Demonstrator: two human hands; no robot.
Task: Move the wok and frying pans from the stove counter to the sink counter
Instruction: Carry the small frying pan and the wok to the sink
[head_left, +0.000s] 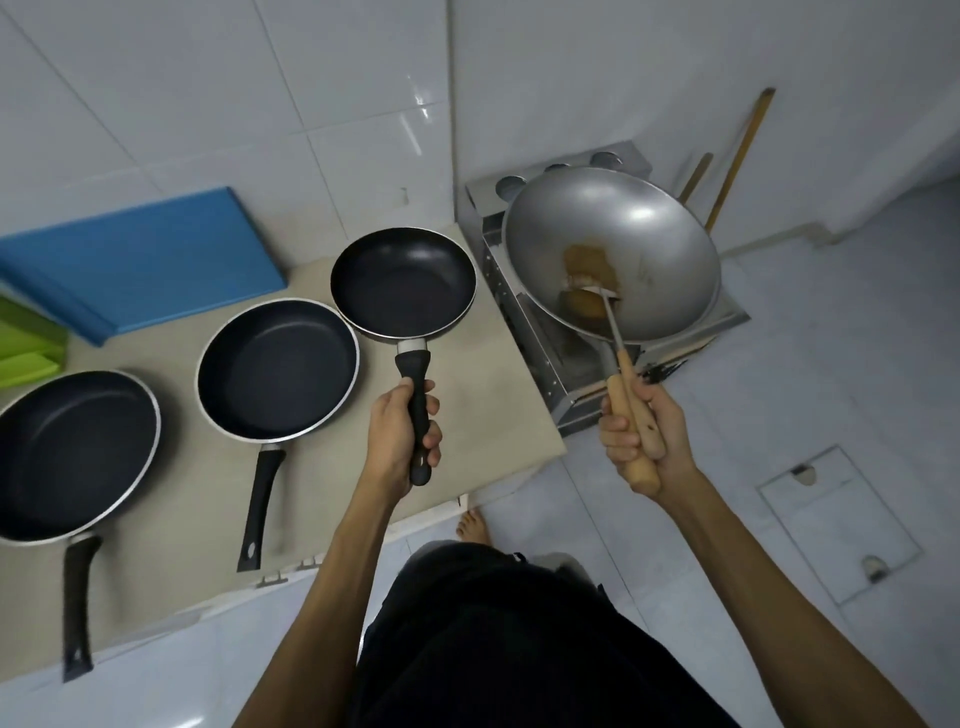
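Both hands are busy here. The left hand (402, 434) is wrapped tight around the black plastic handle of the small pan (403, 285), thumb on the left side, fingers curled over the right. That pan is round, shallow, dark nonstick inside with a thin silver rim, and it sits straight out past the knuckles at the far right end of the beige counter (498, 415); I can't tell if it's touching the surface or just lifted.

The right hand (641, 431) is closed around the light wooden handle of the wok (613, 254), arm stretched out and slightly bent. The wok is a big dull-grey metal bowl, smooth and a bit shiny, with a brown patch near the centre, tilted over the steel stove (561, 358) just beyond that fist.

Left of the left hand, two bigger pans lie flat on the counter, same dark coating and silver rims: the middle pan (278, 369) nearest, the large pan (75, 454) farther off. Behind them a blue board (140, 249) leans on the tiled wall.
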